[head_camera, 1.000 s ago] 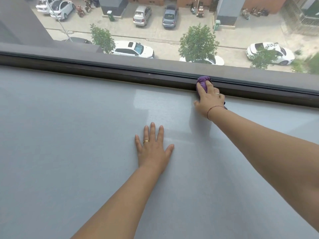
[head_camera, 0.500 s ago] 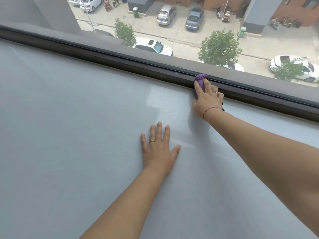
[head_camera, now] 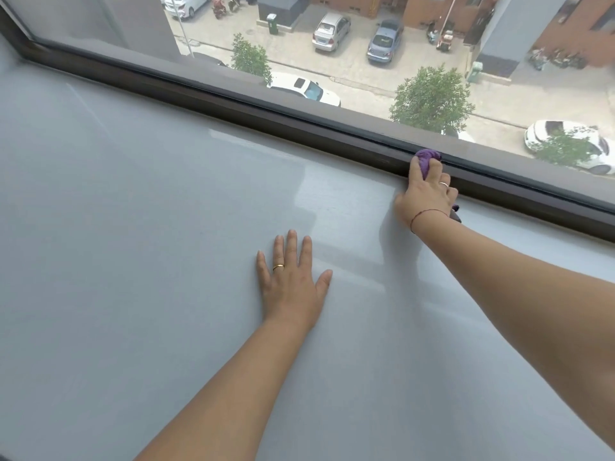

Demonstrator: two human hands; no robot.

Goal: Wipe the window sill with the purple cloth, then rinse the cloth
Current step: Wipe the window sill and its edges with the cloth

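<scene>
Left hand (head_camera: 293, 281) flat, palm down, fingers spread and pointing toward the far edge of the sill (head_camera: 133, 227), a gold ring on one finger, forearm running back to the near edge. Right hand (head_camera: 427, 194) stretched out to that far edge, fingers curled and pressing down on the purple cloth (head_camera: 427, 159), ring on one finger, thin red thread round the wrist.

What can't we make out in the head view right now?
- Purple cloth: mostly hidden under the right hand; only a bunched end and a small scrap by the wrist show.
- Dirt in the window frame channel: too dark and fine to judge.
- Sill under the flat left hand: covered.
- Any sink for rinsing: out of frame.
</scene>
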